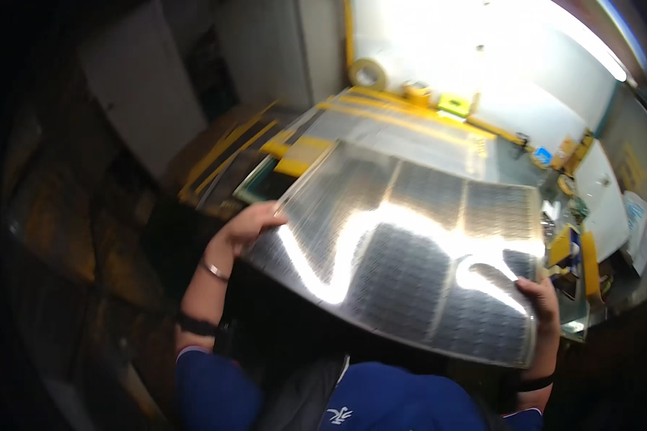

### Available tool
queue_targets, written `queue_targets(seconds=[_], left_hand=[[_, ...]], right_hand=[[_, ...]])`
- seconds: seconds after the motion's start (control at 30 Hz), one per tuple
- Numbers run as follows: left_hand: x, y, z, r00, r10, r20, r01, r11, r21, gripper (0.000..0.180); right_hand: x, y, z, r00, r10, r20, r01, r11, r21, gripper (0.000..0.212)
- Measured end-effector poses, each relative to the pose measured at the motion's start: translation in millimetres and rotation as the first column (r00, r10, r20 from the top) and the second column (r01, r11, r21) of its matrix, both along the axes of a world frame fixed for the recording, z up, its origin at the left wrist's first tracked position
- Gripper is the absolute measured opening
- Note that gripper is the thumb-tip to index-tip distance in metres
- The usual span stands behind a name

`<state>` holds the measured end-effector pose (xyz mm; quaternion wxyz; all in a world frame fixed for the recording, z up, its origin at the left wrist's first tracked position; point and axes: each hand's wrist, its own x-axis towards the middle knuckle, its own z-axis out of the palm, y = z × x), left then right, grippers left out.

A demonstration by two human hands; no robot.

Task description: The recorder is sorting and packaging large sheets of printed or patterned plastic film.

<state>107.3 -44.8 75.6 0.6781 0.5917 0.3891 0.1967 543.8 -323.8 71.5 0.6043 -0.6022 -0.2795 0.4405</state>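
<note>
A large, thin, glossy sheet (402, 273) with dark, finely patterned panels split by pale lines spans the space before my body. Its surface bends slightly and mirrors a bright, wavy streak of light. At its left edge my left hand (251, 221) grips it, thumb on top. My right hand (542, 298) holds the right edge the same way, its fingers mostly hidden beneath. The sheet is tilted and its exact kind cannot be made out.
Behind the sheet lies a grey work table (402, 133) with yellow tape strips. Tape rolls (367, 74) and a yellow-green box (453, 105) stand along its back. Yellow-edged boards (230, 154) lie at left; a white panel (598, 197) and small items crowd the right.
</note>
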Motion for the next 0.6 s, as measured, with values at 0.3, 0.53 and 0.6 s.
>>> queue_targets(seconds=[0.3, 0.53, 0.6], left_hand=[[-8, -7, 3, 0.703, 0.083, 0.707, 0.163, 0.948, -0.274, 0.032], [-6, -12, -9, 0.709, 0.111, 0.697, 0.087, 0.966, -0.242, 0.037], [-9, -14, -13, 0.581, 0.022, 0.814, 0.209, 0.962, -0.175, 0.041]], right_hand=[[-11, -3, -14, 0.99, -0.003, 0.143, -0.008, 0.997, 0.077, 0.046], [-7, -6, -26, 0.993, 0.002, 0.118, -0.012, 0.996, 0.09, 0.046], [-7, -7, -30, 0.993, -0.018, 0.118, 0.006, 0.995, 0.099, 0.047]])
